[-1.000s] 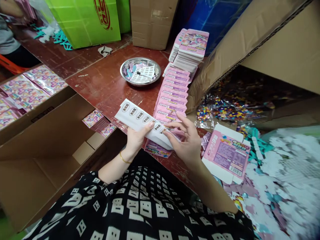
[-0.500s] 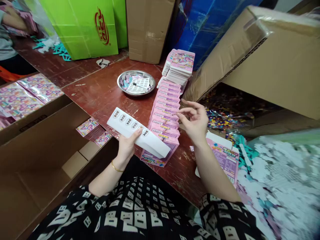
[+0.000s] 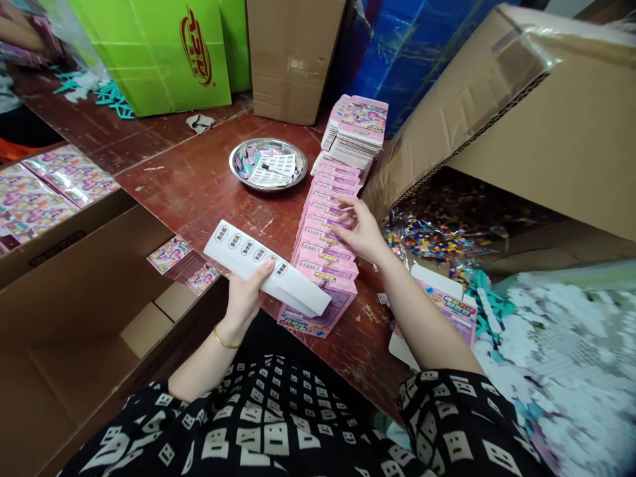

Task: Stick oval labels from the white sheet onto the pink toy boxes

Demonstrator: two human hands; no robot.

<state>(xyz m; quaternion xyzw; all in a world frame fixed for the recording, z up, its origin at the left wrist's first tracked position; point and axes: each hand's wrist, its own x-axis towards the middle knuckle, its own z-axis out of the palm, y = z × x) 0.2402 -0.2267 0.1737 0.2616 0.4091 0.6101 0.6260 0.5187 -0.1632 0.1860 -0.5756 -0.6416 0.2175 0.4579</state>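
Observation:
My left hand [image 3: 247, 289] grips a folded white label sheet [image 3: 233, 248], its thumb lying on top. Several oval black-printed stickers run along the sheet's strip. Beneath the sheet's right end begins a row of pink boxes [image 3: 325, 255], overlapping like steps away from me, with barcodes on their flaps. Over the middle of that row is my right hand [image 3: 362, 228], fingers bent and thumb apart from them. I cannot make out anything in its fingers, and whether the fingertips touch a box is unclear.
Beyond the row stand stacked flat pink cartons [image 3: 360, 129]. A metal dish [image 3: 268, 187] with label scraps sits left of them. An open carton [image 3: 89, 285] is at left, a tilted carton [image 3: 551, 132] at right. White pieces [image 3: 561, 358] heap at lower right. A co-worker's arm [image 3: 20, 30] shows at upper left.
My right hand has moved left from beside the row to over the boxes, and its fingers have opened from a near pinch. My left hand still holds the label sheet.

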